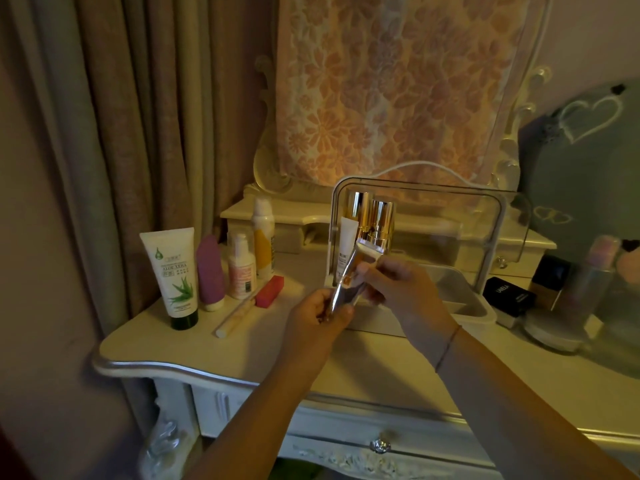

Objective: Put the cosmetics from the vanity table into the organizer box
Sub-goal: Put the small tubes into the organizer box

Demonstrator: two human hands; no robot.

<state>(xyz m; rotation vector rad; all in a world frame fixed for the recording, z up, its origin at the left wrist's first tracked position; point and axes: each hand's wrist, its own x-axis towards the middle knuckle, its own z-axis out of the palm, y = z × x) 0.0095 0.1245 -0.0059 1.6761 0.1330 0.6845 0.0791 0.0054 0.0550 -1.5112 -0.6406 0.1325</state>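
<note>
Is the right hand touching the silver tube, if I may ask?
Touching. The head view shows the right hand pinching the silver tube near its flat end.

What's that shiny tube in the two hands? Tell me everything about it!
The shiny tube is a slim squeeze tube that looks like glossy silvery-gold plastic or foil, with a small orange mark. Its flat crimped end points up and away, tilted right; its lower end is hidden. The left hand grips its lower part and the right hand pinches it higher up. It is held above the vanity table, in front of the organizer box.
</note>
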